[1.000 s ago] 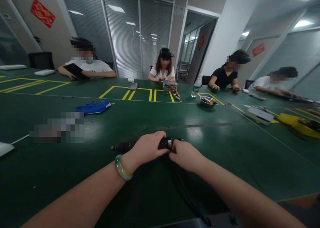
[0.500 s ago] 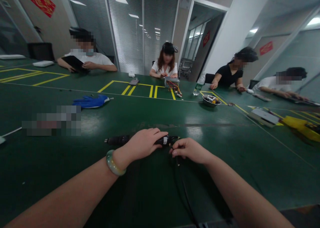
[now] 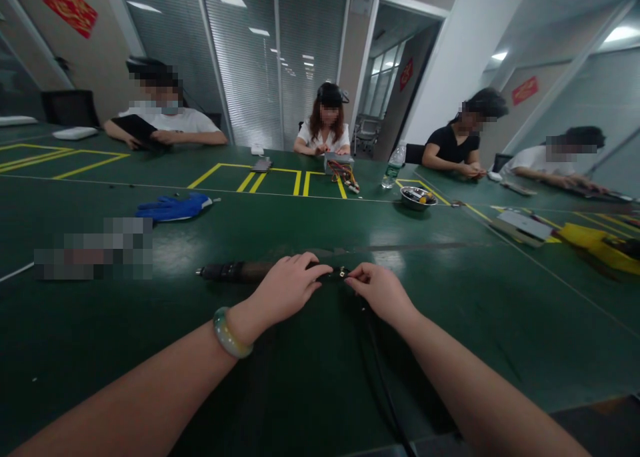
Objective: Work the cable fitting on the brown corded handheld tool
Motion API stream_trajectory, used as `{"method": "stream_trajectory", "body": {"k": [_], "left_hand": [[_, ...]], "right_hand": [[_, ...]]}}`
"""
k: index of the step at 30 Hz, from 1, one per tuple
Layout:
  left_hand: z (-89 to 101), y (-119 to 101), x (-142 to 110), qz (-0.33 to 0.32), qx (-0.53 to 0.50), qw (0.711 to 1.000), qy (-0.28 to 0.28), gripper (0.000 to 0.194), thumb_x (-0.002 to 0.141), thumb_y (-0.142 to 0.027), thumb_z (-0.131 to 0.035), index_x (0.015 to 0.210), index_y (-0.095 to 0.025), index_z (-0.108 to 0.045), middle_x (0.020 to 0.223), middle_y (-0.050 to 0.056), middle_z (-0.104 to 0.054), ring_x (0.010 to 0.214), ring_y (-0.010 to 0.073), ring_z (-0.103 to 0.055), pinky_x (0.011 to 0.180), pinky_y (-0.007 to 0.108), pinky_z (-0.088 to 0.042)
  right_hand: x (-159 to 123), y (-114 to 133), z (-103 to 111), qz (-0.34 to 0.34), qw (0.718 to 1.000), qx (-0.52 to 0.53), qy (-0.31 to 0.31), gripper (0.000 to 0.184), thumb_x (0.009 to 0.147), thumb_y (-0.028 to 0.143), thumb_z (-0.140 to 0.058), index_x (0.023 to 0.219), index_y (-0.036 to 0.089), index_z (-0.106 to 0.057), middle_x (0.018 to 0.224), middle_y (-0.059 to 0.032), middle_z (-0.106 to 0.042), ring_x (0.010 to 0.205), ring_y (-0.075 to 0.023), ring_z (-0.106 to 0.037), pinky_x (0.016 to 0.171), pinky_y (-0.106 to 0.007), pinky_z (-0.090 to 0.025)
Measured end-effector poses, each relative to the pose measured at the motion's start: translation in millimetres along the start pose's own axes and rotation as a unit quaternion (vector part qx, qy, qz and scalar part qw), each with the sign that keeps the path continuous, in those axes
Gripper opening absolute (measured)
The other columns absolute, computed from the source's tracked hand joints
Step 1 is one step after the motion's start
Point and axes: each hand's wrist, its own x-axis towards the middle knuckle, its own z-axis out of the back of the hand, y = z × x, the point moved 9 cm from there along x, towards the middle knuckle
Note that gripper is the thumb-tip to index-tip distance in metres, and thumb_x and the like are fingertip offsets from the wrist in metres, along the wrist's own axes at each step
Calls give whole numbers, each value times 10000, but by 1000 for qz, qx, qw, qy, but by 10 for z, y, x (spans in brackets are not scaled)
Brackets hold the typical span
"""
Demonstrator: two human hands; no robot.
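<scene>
A black corded electric screwdriver lies crosswise on the green table, its metal tip pointing left. My left hand rests over its middle, fingers wrapped on the black body, with a pale green bangle on the wrist. My right hand pinches the tail end near a small white label, and the fingertips hide where the cord joins. A black cord runs from there towards me across the table.
The green table has yellow tape marks. Across it are a blue glove, a blurred patch, a metal bowl, a water bottle, a wired electronic unit and a yellow tray. Several co-workers sit around it.
The screwdriver now lies straighter across the table, with more of its body showing to the left. My right hand has slid from its top to the tail end.
</scene>
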Motion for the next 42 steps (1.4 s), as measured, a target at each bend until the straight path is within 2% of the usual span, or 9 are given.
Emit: {"method": "stream_trajectory", "body": {"k": [4,8,14,19,25,30,42], "left_hand": [[-23,28,-8,-2,-4,1000,-5,371,922,-242,-553,1281,-335,-556,1179,55,-541,1030,229,-555,863,390,-448],[-24,41,-12,1,-6,1000,-9,376,914,-239,-567,1276,-340,-567,1176,52,-539,1026,228,-549,859,390,-441],[-3,39,-21,12,-19,1000,-10,389,910,-246,-573,1272,-388,-571,1163,38,-535,1021,226,-535,869,396,-430],[28,-11,-48,10,-20,1000,-3,398,902,-247,-575,1263,-412,-581,1140,40,-532,1024,229,-527,874,397,-421],[83,-46,-48,5,-42,999,-9,351,928,-402,-528,1271,-347,-582,1128,54,-547,1000,233,-541,867,399,-429],[70,13,-32,15,-69,997,-15,275,933,-319,-521,1192,-277,-602,1107,42,-569,978,209,-553,867,366,-439],[54,7,-27,-2,-57,998,-14,284,925,-305,-538,1193,-332,-629,1124,36,-573,999,208,-563,864,372,-442]], "right_hand": [[6,48,76,31,996,-74,-50,89,840,309,-637,838,236,-687,668,41,-646,599,-121,-577,536,-231,-343],[10,155,-17,81,988,-112,-67,75,847,259,-620,857,249,-694,727,34,-670,629,-124,-582,566,-235,-350],[30,251,-93,122,982,-130,-64,103,862,248,-615,919,256,-701,804,22,-688,688,-135,-596,611,-241,-376],[-14,288,-71,159,980,-110,-50,61,864,270,-641,877,252,-698,789,36,-679,709,-128,-589,632,-236,-377],[-24,257,-71,162,981,-97,-43,53,869,292,-646,869,258,-687,753,48,-666,684,-127,-573,626,-232,-372],[-26,264,-50,156,982,-100,-45,65,867,304,-646,879,261,-693,766,42,-671,684,-130,-574,609,-234,-361],[-37,247,-40,146,981,-117,-52,67,862,302,-643,887,263,-692,748,45,-662,669,-126,-569,601,-235,-357]]}}
